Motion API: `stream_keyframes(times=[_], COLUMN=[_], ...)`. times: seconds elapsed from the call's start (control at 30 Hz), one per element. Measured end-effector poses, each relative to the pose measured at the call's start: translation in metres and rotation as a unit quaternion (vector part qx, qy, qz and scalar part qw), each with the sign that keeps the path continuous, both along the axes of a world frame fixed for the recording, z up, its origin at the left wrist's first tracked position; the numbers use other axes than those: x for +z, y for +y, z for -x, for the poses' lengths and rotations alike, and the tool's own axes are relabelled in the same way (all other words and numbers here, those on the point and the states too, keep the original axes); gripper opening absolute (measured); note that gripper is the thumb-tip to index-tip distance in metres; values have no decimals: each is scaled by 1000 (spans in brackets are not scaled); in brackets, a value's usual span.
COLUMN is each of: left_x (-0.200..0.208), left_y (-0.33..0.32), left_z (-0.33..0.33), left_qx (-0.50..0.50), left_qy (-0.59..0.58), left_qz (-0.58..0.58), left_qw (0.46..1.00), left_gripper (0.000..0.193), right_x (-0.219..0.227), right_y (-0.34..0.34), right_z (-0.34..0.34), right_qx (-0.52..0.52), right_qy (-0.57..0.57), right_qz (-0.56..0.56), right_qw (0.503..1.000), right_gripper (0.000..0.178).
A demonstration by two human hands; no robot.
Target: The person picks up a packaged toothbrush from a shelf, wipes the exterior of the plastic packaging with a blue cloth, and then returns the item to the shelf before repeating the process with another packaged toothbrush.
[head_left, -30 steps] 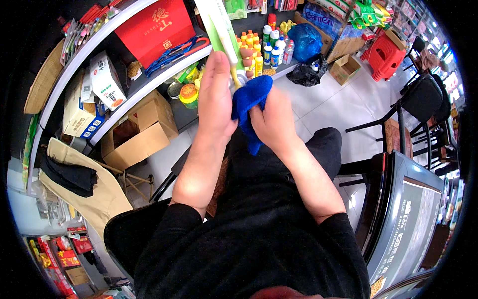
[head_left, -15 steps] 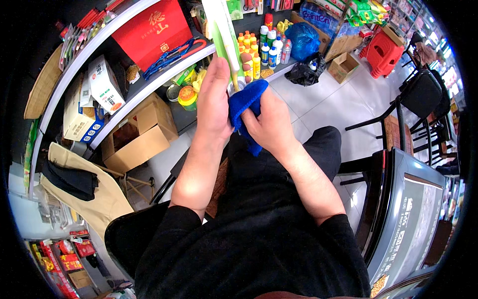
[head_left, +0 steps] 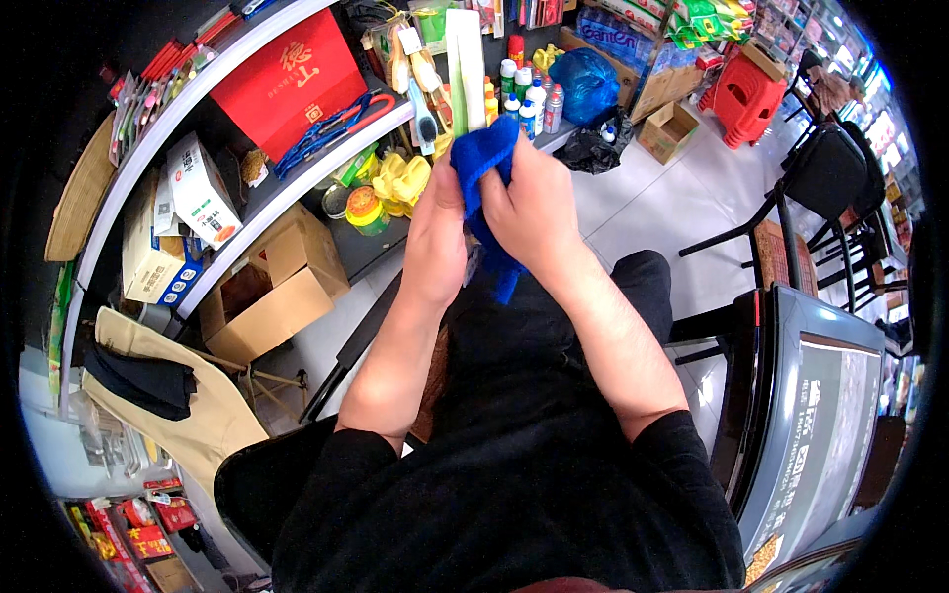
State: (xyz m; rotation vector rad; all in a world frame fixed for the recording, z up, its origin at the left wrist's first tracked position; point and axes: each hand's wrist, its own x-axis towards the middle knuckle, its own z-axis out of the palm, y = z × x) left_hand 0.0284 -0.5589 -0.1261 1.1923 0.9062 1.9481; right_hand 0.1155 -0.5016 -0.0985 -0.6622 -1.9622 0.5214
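Observation:
A bright blue cloth [head_left: 484,153] is bunched between my two hands in front of me. My right hand [head_left: 539,203] pinches it, thumb and fingers closed over its folds. A loose end of the cloth hangs below, over my lap. A long, narrow white-and-green object [head_left: 457,74] stands upright out of the top of the cloth; its exact kind does not show. My left hand [head_left: 435,237] is closed around its lower part beside the cloth. The cloth and the hand hide most of the left fingertips.
Ahead is a shelf with spray cans and bottles [head_left: 529,99], yellow gloves [head_left: 402,180] and a red box [head_left: 289,84]. An open cardboard box [head_left: 282,296] stands at left. Right are a glossy black-edged table [head_left: 791,395], a black chair [head_left: 835,173] and red stools [head_left: 741,94].
The right hand and cloth have moved up along the long object. The left fingers, stretched upward before, now curl in near the cloth. The object's top has shifted right.

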Motion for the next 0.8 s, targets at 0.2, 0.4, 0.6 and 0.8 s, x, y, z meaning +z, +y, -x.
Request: stream_keyframes(times=[0.2,0.4,0.6,0.8], left_x=[3,-15,-2,-2], left_y=[-4,2,-2,-8], left_z=[-1,1,-3,-7], left_qx=[15,77,89,34], left_qy=[110,275,258,188], left_qz=[-21,-32,-3,96], left_qw=[994,958,962,977], left_gripper=[49,40,34,32], right_x=[12,18,26,7], right_y=[5,23,23,14], right_z=[1,-5,-12,-17], right_qx=[-8,-24,-14,-3], right_qy=[59,107,118,105], right_qz=[-14,17,-12,13], right_qw=[998,994,993,994], right_gripper=[17,16,13,15])
